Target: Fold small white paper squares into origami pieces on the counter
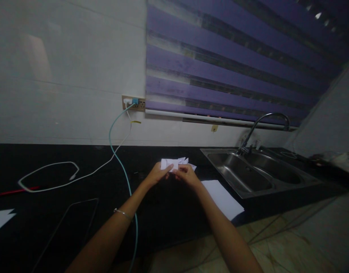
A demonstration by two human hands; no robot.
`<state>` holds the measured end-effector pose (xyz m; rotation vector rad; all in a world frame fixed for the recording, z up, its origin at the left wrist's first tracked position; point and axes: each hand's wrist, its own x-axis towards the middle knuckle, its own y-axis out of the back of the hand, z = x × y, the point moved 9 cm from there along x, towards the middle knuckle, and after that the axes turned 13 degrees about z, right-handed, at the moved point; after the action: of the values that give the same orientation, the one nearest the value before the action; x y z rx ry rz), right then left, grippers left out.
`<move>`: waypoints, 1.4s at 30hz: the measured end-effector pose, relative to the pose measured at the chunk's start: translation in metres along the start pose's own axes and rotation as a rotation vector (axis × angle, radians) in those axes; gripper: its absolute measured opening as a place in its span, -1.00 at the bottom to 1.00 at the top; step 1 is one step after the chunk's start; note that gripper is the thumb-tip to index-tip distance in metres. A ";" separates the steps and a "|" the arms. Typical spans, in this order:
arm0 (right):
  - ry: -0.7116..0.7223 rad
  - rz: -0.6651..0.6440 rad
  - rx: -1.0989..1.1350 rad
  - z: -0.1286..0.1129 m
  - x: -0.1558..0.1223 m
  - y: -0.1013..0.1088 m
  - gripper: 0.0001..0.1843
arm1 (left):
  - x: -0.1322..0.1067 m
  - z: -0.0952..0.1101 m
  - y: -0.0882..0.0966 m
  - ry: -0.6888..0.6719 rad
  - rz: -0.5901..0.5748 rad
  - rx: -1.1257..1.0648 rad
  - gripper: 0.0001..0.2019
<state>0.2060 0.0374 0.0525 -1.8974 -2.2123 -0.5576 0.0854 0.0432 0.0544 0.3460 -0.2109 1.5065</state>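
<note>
A small piece of folded white paper (169,163) is held up between my two hands over the black countertop (163,220). My left hand (157,174) grips its left side, thumb across the front. On the right side, my right hand (187,174) pinches the paper's lower edge with thumb and fingers. Just behind my right hand lie folded white paper pieces (184,160) with pointed corners, partly hidden by it. A stack of flat white paper (223,198) rests on the counter beside my right forearm.
A double-bowl sink (248,172) with a curved faucet (255,127) is at right. White (102,165) and teal cables (123,167) run from the wall outlet (133,103) across the counter. A red pen-like stick (17,190), more white paper (0,219) and a dark flat device (69,231) lie left.
</note>
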 end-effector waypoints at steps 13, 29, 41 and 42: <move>0.027 -0.016 -0.075 0.005 0.001 0.001 -0.60 | 0.002 -0.005 0.000 0.034 0.005 -0.031 -0.45; 0.012 0.105 -0.079 -0.002 0.003 0.011 -0.60 | 0.009 0.009 0.030 -0.024 0.172 -0.068 -0.64; -0.128 0.169 0.275 0.008 0.007 0.016 -0.63 | 0.006 0.006 0.025 0.043 0.070 -0.014 -0.56; -0.140 0.169 0.294 0.010 0.007 0.015 -0.62 | 0.006 0.006 0.025 0.053 0.072 -0.010 -0.53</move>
<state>0.2209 0.0494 0.0488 -1.9881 -2.0485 -0.0684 0.0615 0.0470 0.0641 0.2924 -0.1911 1.5836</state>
